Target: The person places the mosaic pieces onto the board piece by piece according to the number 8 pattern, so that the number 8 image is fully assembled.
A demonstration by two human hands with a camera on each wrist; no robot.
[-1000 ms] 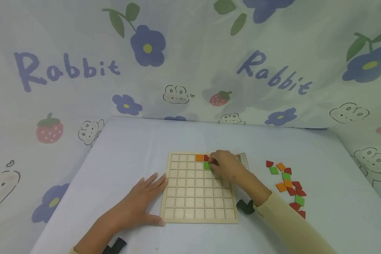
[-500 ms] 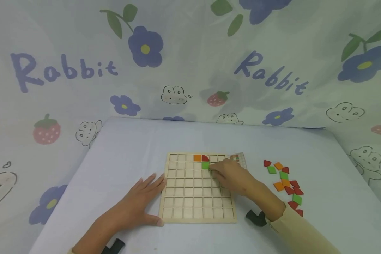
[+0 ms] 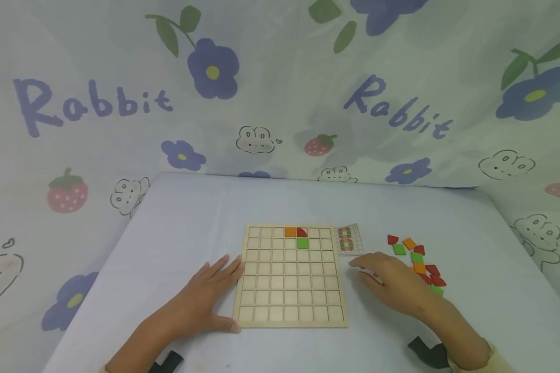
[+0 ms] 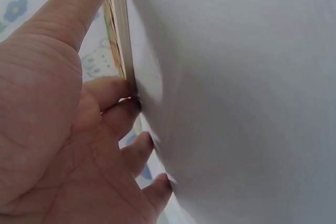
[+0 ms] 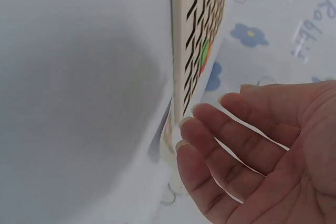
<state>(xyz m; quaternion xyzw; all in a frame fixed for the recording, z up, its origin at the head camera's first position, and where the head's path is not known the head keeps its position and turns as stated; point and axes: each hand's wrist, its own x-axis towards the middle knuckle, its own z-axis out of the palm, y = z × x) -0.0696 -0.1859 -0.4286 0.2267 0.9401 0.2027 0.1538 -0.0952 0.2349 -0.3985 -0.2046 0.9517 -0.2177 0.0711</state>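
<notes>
A wooden grid board [image 3: 291, 324] lies flat on the white table. In its top row sit an orange square tile [image 3: 290, 232] and a red quarter-round tile [image 3: 301, 232]; a green square tile [image 3: 302, 243] lies just below the red one. My left hand [image 3: 198, 300] rests on the table with fingers spread, fingertips and thumb touching the board's left edge. Right of the board, my right hand [image 3: 394, 285] hovers with loosely bent fingers and nothing in them. The right wrist view shows those fingers [image 5: 226, 166] apart from the board.
A small pattern card [image 3: 350, 240] lies against the board's upper right side. Several loose red, orange and green tiles [image 3: 419, 268] are scattered on the right, partly hidden by my right hand. A printed cloth [image 3: 280, 93] hangs behind the table [image 3: 205, 202].
My right hand has left the board by the green tile and moved right and toward me, uncovering the pattern card and covering some loose tiles. My left hand stays put.
</notes>
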